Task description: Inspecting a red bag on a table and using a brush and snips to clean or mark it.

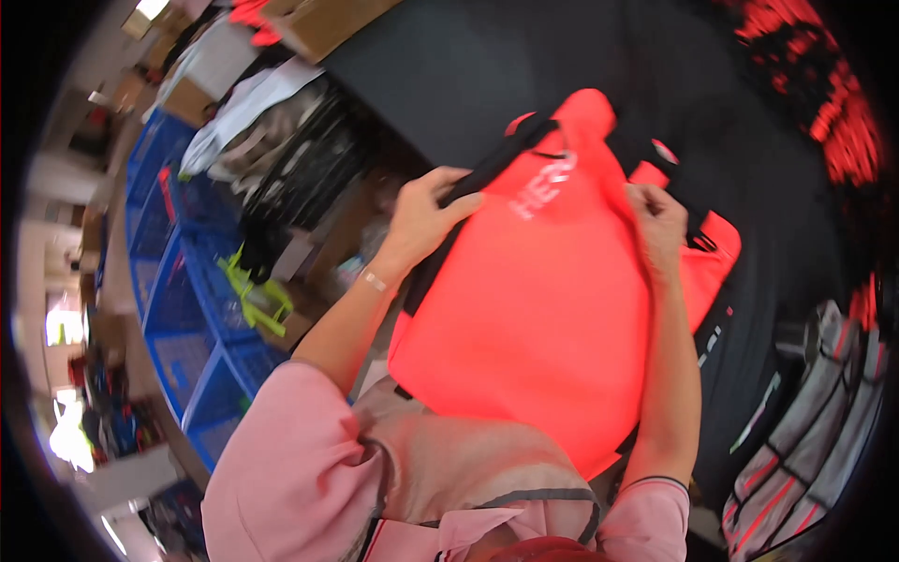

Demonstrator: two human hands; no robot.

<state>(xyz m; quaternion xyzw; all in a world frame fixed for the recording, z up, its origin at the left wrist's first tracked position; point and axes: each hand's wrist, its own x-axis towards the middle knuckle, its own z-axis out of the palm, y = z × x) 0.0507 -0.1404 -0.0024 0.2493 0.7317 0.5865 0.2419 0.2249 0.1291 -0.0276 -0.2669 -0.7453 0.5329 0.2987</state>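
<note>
A large coral-red fabric piece [534,318] with black edging and pale lettering lies in front of me, its near end by my apron. I cannot tell whether it is a bag or a vest. On its upper left edge, my left hand [426,215] is closed, thumb on the red face and fingers around the black edge. My right hand [658,220] pinches the upper right edge with curled fingers. Beyond that hand, a red and black flap [712,258] sticks out to the right. A rounded red tab [587,112] rises at the far end.
The dark table surface [421,66] stretches behind the piece. Grey bags with red stripes [815,431] lie at right, a red and black pile [833,103] at far right. Blue crates [187,309] stand at left, near stacked dark goods [309,140] and a cardboard box [328,23].
</note>
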